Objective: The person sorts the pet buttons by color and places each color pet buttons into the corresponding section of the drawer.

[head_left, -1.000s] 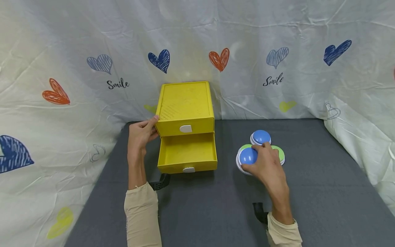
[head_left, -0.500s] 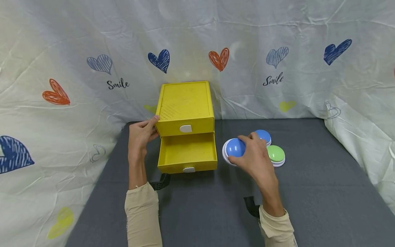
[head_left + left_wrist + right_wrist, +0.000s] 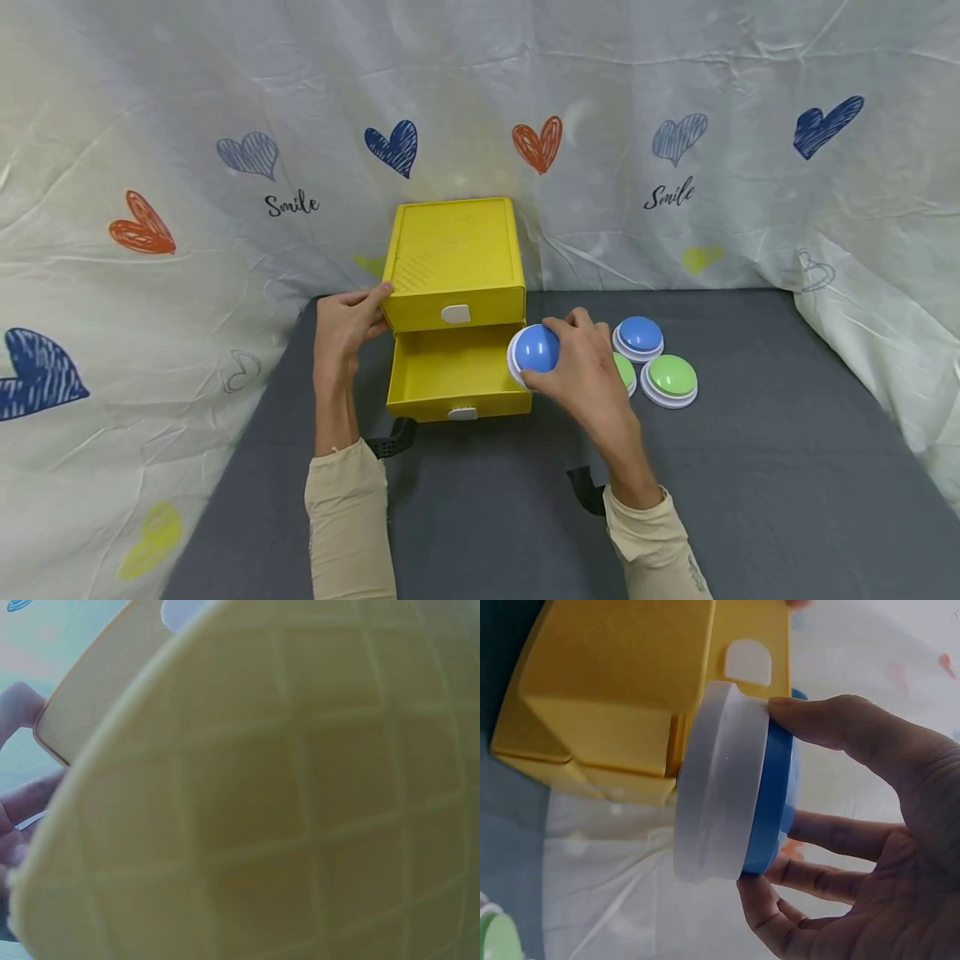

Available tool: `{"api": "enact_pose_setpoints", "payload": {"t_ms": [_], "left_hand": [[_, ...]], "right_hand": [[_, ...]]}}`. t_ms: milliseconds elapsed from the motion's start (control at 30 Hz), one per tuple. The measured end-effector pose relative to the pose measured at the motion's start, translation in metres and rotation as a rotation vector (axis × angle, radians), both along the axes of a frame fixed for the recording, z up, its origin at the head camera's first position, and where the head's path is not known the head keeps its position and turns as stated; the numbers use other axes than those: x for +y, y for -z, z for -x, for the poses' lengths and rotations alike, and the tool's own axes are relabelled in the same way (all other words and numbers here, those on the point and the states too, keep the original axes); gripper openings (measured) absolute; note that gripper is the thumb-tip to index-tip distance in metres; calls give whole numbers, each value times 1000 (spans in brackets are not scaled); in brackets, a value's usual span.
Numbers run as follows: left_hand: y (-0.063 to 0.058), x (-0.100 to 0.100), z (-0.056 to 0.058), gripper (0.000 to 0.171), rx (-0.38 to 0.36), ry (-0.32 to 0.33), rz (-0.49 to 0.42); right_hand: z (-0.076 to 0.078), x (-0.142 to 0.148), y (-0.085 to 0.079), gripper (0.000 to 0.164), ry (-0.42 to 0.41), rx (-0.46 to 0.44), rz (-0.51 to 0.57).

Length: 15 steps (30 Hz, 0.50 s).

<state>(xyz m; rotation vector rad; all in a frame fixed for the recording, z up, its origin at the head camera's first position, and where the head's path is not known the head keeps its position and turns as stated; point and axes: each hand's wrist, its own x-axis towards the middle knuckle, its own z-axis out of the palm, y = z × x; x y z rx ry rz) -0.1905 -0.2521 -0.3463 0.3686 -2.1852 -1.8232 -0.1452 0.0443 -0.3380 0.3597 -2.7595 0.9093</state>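
Right fingers (image 3: pixel 832 833) spread around 1 blue button (image 3: pixel 537 348); left fingers (image 3: pixel 375 297) grip cabinet (image 3: pixel 453 250).

Left hand (image 3: pixel 345 329) up near far left corner of dark grey cloth-covered table (image 3: pixel 487 517), thumb pointing right, fingers bent below, holding on; beige-sleeved left forearm (image 3: pixel 348 521) almost straight behind it. Right hand (image 3: pixel 585 362) short of table's far edge, thumb opposite fingertips, wide firm pinch; beige-sleeved right forearm (image 3: pixel 654 546) slanting up leftward.
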Motion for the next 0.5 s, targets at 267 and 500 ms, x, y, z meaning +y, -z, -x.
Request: {"api": "enact_pose_setpoints", "payload": {"t_ms": [267, 500], "left_hand": [[-3, 2, 0, 56, 19, -4, 4], [-2, 2, 0, 55, 14, -12, 17]], "right_hand": [[6, -25, -6, 63, -60, 19, 20], [13, -50, 1, 59, -129, 22, 26]]}}
